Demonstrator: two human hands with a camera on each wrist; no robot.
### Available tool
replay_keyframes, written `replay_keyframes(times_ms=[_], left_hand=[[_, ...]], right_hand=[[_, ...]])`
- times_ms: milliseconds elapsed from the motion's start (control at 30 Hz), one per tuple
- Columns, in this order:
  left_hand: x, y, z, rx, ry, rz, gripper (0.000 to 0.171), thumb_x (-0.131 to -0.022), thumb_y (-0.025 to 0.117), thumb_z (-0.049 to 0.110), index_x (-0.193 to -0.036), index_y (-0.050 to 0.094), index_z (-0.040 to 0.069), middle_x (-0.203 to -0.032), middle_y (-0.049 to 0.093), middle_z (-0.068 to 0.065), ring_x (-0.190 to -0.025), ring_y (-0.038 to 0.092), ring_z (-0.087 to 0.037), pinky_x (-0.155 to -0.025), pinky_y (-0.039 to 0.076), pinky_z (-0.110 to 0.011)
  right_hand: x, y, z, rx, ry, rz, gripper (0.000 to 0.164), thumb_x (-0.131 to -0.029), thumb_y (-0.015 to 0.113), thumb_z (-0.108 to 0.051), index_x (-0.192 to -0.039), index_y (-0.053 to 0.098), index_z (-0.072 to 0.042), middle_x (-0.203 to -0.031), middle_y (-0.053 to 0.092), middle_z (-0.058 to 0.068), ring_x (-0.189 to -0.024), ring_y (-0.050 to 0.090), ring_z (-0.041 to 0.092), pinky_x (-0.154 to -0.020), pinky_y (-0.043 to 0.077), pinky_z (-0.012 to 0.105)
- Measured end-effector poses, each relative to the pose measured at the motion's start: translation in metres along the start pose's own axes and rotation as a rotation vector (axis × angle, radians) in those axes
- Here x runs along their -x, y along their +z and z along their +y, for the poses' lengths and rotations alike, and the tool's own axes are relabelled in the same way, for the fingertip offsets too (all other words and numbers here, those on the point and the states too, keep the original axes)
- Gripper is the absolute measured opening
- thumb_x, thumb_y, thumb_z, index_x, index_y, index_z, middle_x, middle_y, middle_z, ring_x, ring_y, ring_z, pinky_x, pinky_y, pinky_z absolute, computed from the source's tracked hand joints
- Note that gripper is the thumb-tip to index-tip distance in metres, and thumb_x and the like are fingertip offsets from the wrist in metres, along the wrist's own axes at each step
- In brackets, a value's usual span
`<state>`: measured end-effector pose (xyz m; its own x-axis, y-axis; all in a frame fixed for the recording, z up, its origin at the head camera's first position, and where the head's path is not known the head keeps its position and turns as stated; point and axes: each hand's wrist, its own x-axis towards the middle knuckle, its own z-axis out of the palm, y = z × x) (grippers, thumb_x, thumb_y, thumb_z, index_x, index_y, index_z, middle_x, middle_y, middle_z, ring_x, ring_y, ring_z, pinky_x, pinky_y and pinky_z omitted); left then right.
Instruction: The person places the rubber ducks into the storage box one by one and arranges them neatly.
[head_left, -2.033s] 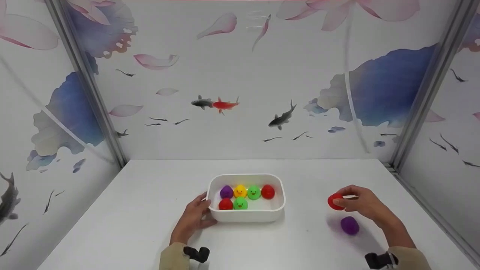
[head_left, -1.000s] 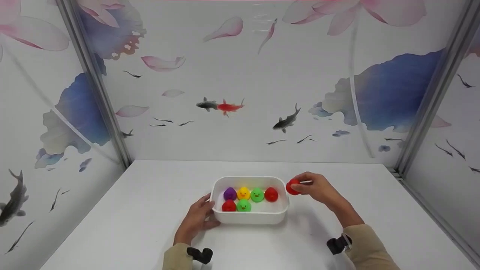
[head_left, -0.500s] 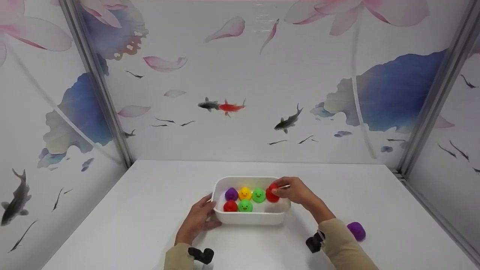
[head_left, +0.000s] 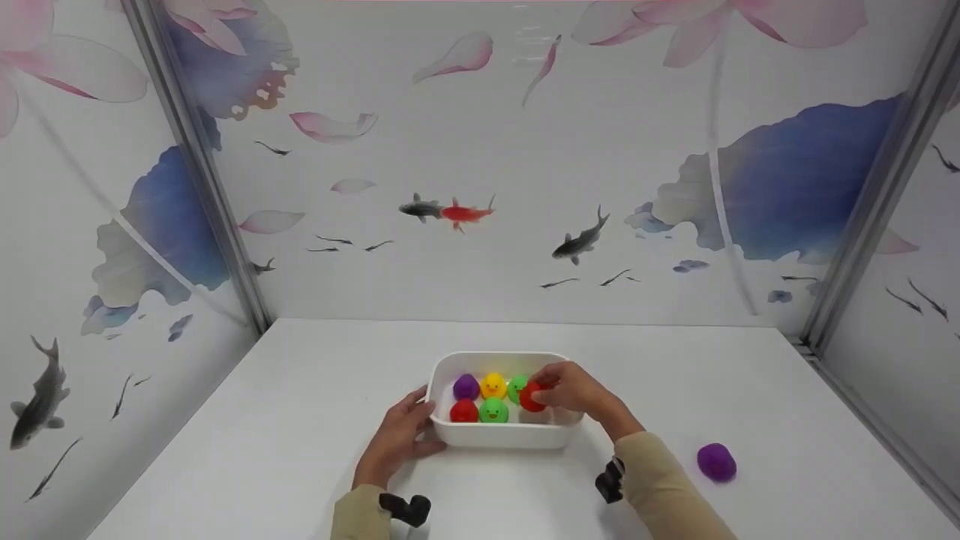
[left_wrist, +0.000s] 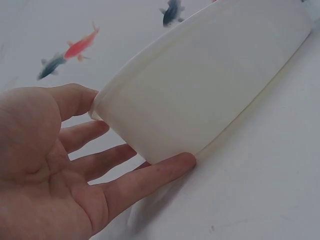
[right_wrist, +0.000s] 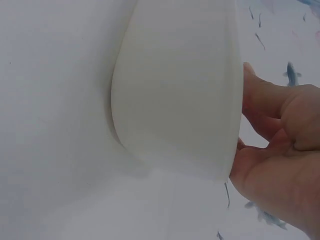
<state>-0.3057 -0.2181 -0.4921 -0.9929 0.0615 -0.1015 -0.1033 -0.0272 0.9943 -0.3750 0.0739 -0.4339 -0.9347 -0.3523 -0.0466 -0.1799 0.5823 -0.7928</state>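
A white plastic bin [head_left: 502, 435] stands on the table with several small round toys inside: a purple one [head_left: 466, 388], a red one [head_left: 463, 411], and yellow [head_left: 493, 386] and green [head_left: 493, 411] ducks with faces. My left hand [head_left: 399, 435] holds the bin's left end; in the left wrist view, one digit sits at the rim and another lies along the lower wall. My right hand [head_left: 571, 390] reaches over the right rim and pinches a red round toy [head_left: 532, 397] inside. That toy partly covers another green duck [head_left: 516, 388]. In the right wrist view, the bin's wall [right_wrist: 175, 90] hides the fingertips.
A lone purple round toy [head_left: 717, 462] lies on the white table [head_left: 780, 405], right of the right forearm. White panels [head_left: 517, 285] printed with fish and petals enclose the back and sides, joined by metal posts [head_left: 247, 292].
My right hand has brought the red round toy leftward from beside the purple one, over the bin's right rim and inside. My left hand keeps its hold on the bin.
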Motion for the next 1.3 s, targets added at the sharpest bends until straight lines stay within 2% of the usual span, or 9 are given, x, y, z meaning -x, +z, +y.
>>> replay_keyframes(times_ms=[400, 667, 967, 1167, 1300], left_hand=[[-0.001, 0.0, -0.001, -0.01, -0.011, 0.005, 0.059, -0.107, 0.045, 0.026, -0.159, 0.025, 0.009, -0.159, 0.036, -0.025, -0.14, 0.046, -0.043, -0.096, 0.057, -0.053], [-0.002, -0.001, 0.0, -0.009, -0.026, 0.01, 0.058, -0.106, 0.046, 0.025, -0.159, 0.026, 0.01, -0.158, 0.037, -0.025, -0.139, 0.048, -0.042, -0.097, 0.057, -0.051], [-0.001, 0.0, -0.001, -0.038, -0.008, 0.032, 0.058, -0.106, 0.047, 0.026, -0.158, 0.028, 0.01, -0.156, 0.041, -0.025, -0.135, 0.053, -0.041, -0.093, 0.06, -0.05], [0.001, 0.002, -0.001, -0.029, -0.033, 0.033, 0.059, -0.106, 0.047, 0.027, -0.159, 0.027, 0.01, -0.156, 0.039, -0.025, -0.136, 0.051, -0.041, -0.094, 0.059, -0.05], [-0.002, -0.001, 0.002, -0.031, -0.031, 0.029, 0.061, -0.105, 0.049, 0.03, -0.159, 0.027, 0.011, -0.157, 0.039, -0.024, -0.138, 0.05, -0.041, -0.095, 0.058, -0.05]], right_hand=[[-0.006, 0.012, -0.008, 0.118, 0.023, -0.043, 0.019, -0.088, 0.074, -0.005, -0.107, 0.075, -0.003, -0.102, 0.073, 0.009, -0.09, 0.065, 0.02, -0.096, 0.06, 0.041], [-0.01, 0.019, -0.007, 0.14, 0.069, -0.047, 0.022, -0.087, 0.076, -0.008, -0.109, 0.076, -0.004, -0.103, 0.073, 0.008, -0.09, 0.062, 0.021, -0.098, 0.058, 0.042], [-0.011, 0.025, -0.007, 0.19, 0.06, -0.047, 0.022, -0.086, 0.077, -0.009, -0.108, 0.076, -0.007, -0.104, 0.073, 0.006, -0.093, 0.059, 0.021, -0.098, 0.057, 0.041], [-0.006, 0.02, -0.008, 0.152, 0.049, -0.049, 0.026, -0.085, 0.078, -0.008, -0.111, 0.075, -0.005, -0.108, 0.073, 0.008, -0.094, 0.062, 0.02, -0.098, 0.058, 0.041], [0.0, 0.005, -0.014, 0.122, -0.002, -0.039, 0.029, -0.086, 0.077, -0.008, -0.114, 0.072, -0.003, -0.11, 0.071, 0.01, -0.094, 0.062, 0.019, -0.097, 0.059, 0.041]])
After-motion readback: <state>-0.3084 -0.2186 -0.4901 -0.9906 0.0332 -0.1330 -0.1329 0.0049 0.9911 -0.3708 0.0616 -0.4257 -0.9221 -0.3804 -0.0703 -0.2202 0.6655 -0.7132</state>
